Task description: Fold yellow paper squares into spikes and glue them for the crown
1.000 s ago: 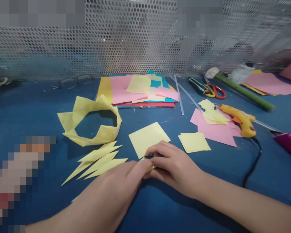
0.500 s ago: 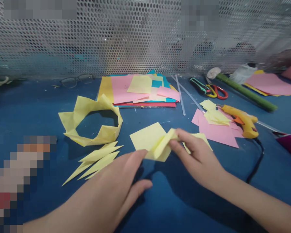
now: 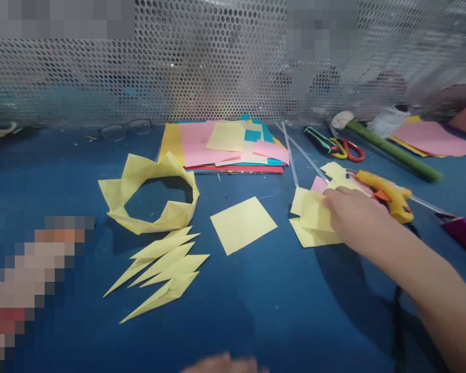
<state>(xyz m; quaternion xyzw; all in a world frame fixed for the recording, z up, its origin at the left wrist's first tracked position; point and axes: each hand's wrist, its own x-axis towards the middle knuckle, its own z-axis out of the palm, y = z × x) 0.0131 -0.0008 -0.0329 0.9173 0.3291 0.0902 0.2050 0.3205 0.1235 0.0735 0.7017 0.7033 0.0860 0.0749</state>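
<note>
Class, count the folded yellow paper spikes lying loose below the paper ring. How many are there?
4, fanned together on the blue table: top spike, second, third, lowest. Overlaps might hide another.

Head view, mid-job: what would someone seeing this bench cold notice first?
Probably the spiky yellow paper ring left of centre on the blue table, with a fan of folded yellow points lying just in front of it. Next, the right hand resting on yellow paper squares to the right, beside the yellow glue gun. A stack of coloured sheets lies at the back.
</note>
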